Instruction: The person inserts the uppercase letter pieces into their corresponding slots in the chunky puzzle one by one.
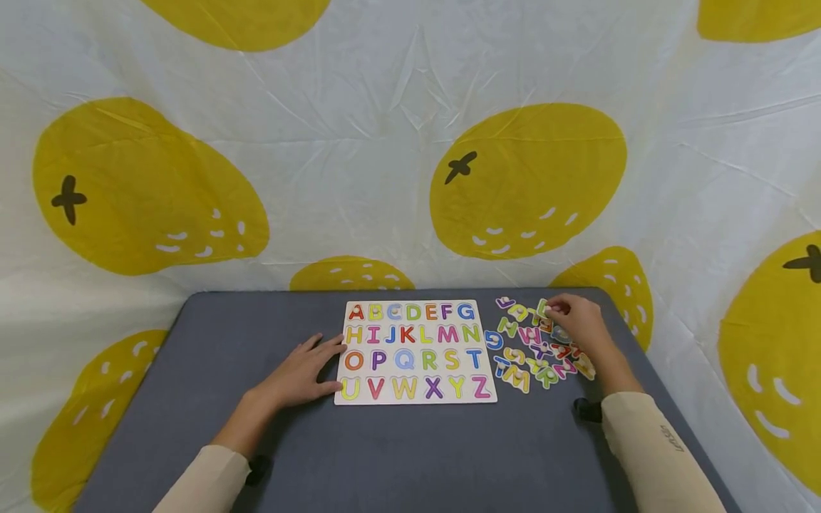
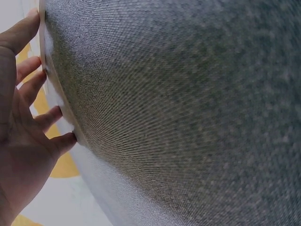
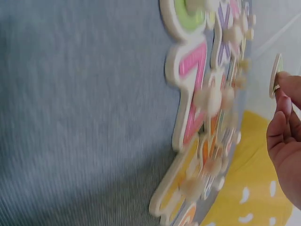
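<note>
A white alphabet board with colored letter shapes lies on the grey table. Against its left edge rests my left hand, fingers spread; in the left wrist view the fingertips touch the thin board edge. My right hand pinches a green letter piece between thumb and fingers over the far side of the letter pile. The right wrist view shows this piece edge-on, raised off the table; which letter it is I cannot tell.
Several knobbed letter pieces lie jumbled right of the board, among them a blue G and a pink Z. Some overlap. The grey table ends at a white curtain with yellow fruit prints.
</note>
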`<act>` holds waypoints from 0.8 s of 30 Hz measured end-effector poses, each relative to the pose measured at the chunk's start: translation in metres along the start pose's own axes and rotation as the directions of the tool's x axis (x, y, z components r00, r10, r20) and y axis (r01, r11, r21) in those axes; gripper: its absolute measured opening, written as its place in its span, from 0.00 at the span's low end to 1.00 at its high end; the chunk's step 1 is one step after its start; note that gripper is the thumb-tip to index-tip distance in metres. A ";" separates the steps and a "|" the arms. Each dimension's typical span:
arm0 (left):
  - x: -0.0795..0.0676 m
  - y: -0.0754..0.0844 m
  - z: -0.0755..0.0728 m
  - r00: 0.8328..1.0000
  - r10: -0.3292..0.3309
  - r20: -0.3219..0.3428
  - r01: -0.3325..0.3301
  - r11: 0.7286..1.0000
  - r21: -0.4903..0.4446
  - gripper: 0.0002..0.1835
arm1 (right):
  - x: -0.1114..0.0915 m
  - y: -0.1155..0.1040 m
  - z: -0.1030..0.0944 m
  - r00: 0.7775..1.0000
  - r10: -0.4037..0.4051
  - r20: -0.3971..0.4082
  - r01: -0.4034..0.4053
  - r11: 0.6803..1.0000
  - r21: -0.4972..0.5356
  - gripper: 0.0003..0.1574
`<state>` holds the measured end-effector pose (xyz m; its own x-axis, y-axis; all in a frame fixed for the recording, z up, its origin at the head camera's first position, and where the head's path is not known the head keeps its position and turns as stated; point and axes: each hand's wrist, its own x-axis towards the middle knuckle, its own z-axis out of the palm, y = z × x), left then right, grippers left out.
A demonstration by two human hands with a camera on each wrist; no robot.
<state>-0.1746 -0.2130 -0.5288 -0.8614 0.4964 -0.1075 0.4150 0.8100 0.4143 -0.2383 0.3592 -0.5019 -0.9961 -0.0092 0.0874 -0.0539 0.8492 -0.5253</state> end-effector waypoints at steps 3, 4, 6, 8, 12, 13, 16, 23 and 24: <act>0.001 0.000 -0.001 1.000 0.000 0.000 0.000 1.000 0.001 0.42 | 0.002 -0.012 0.005 1.000 -0.015 0.026 0.014 1.000 0.013 0.14; 0.001 0.001 -0.002 1.000 0.001 -0.001 -0.001 1.000 0.002 0.42 | 0.003 -0.016 0.007 0.999 -0.017 0.033 0.016 1.000 0.016 0.15; 0.001 0.000 -0.002 1.000 0.003 -0.001 -0.003 1.000 0.005 0.42 | 0.005 -0.024 0.012 0.999 -0.032 0.043 0.031 0.999 0.019 0.15; 0.001 0.001 -0.002 1.000 -0.002 0.005 0.002 1.000 0.003 0.42 | 0.008 -0.031 0.018 0.998 -0.043 0.049 0.042 0.999 0.027 0.14; 0.002 0.001 -0.001 1.000 -0.003 0.007 0.003 1.000 0.006 0.42 | 0.013 -0.048 0.029 0.996 -0.058 0.072 0.054 0.996 0.065 0.13; 0.002 0.002 -0.001 1.000 -0.007 0.010 0.007 1.000 0.003 0.42 | 0.014 -0.052 0.032 0.995 -0.063 0.073 0.058 0.996 0.069 0.13; 0.002 0.002 -0.001 1.000 -0.002 0.009 0.002 1.000 0.003 0.42 | 0.018 -0.068 0.041 0.993 -0.095 0.069 0.089 0.992 0.091 0.12; 0.000 0.001 -0.002 1.000 0.008 -0.003 -0.008 1.000 0.005 0.42 | 0.031 -0.111 0.070 0.974 -0.208 0.088 0.197 0.973 0.120 0.10; 0.000 0.000 -0.002 1.000 0.005 -0.005 -0.005 1.000 0.004 0.42 | 0.033 -0.117 0.074 0.971 -0.218 0.097 0.205 0.970 0.130 0.10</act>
<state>-0.1746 -0.2136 -0.5269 -0.8608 0.4989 -0.1009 0.4205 0.8088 0.4112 -0.2703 0.2201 -0.5000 -0.9624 -0.2449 0.1173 -0.2650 0.7531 -0.6021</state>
